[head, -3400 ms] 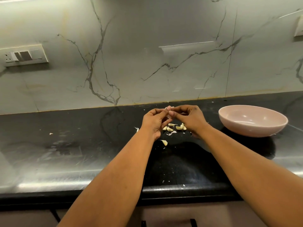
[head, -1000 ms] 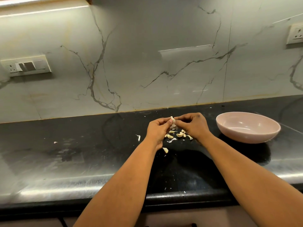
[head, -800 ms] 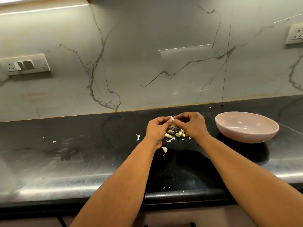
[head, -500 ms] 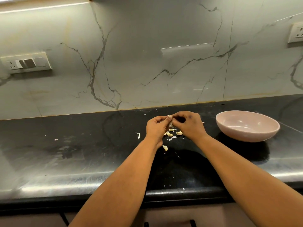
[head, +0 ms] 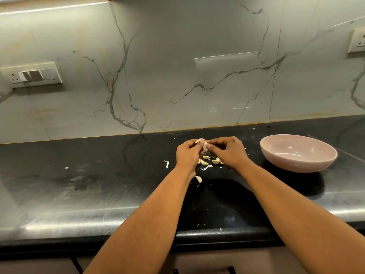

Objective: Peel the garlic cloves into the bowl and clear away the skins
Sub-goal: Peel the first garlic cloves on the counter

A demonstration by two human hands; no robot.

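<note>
Left hand: you are curling your left hand (head: 187, 154) around one garlic clove (head: 205, 146), pinching it between thumb and fingertips so it cannot turn while the skin is being worked.
Right hand: your right hand (head: 230, 152) is meeting it from the other side, fingers bent and nipping at the same clove, probably to catch an edge of the skin.
Clove in hand: you are holding it raised just above the countertop (head: 98, 184), between both sets of fingertips. Its long axis seems to be running roughly up and away from you, but which end is the tip is too small to tell.
Why there: you are working right over the loose cloves (head: 209, 161), so falling skin is likely landing in one patch that is easy to sweep.
Stray pieces: one clove (head: 198, 179) is lying nearer you beside your left wrist, and a skin scrap (head: 167, 164) is lying to the left.
Bowl: the pink bowl (head: 298, 165) is sitting well to the right, within reach of your right hand; nothing is showing inside it.
</note>
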